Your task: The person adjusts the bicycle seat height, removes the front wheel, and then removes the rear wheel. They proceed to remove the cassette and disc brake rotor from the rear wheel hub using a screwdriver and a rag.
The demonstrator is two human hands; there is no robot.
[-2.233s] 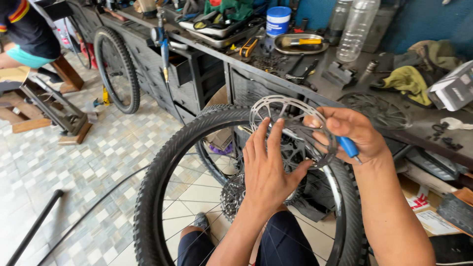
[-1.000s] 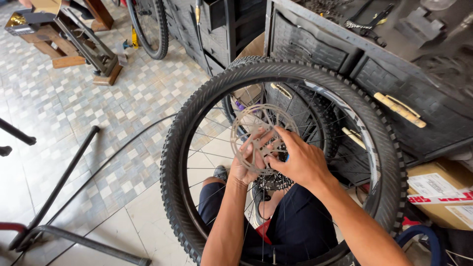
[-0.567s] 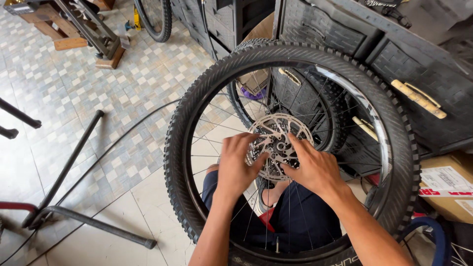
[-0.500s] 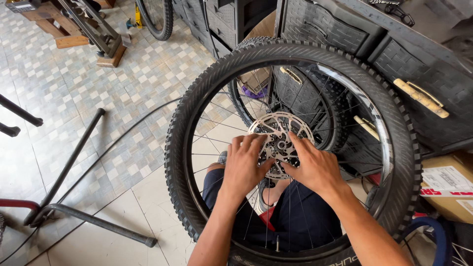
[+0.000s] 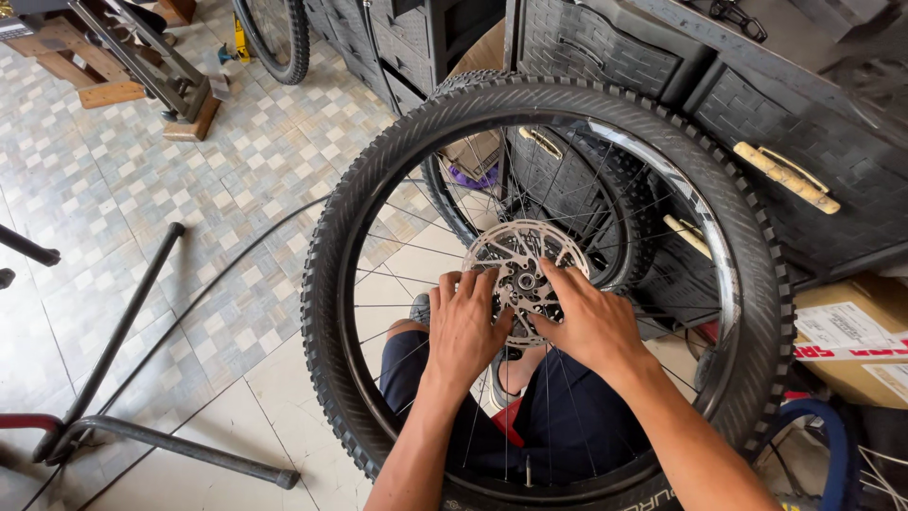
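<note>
- Nearest the camera, two bare forearms reach forward over the person's dark shorts (image 5: 567, 426); a red patch shows between the knees.
- The left hand (image 5: 465, 326) lies flat with fingers spread, fingertips pressing the lower left edge of the silver brake disc (image 5: 523, 274); it clasps nothing, palm open against the spokes.
- The right hand (image 5: 591, 322) rests likewise on the disc's lower right edge, fingers extended and pressing rather than curled; no tool shows in either hand.
- The disc sits at the hub, in the centre of the bicycle wheel (image 5: 738, 237); the wheel stands upright across the person's lap, its knobbly black tyre ringing both hands.
- Just behind, seen through the spokes, a second wheel (image 5: 629, 203) leans against the dark woven-front drawers (image 5: 605, 57).
- To the right, a cardboard box (image 5: 851, 331) sits under the bench beside a blue tyre (image 5: 832, 445).
- On the left, a black metal stand (image 5: 142, 407) crosses the patterned floor tiles (image 5: 113, 208).
- Farthest off, a third tyre (image 5: 279, 38) stands near wooden blocks (image 5: 104, 85) at the upper left.
</note>
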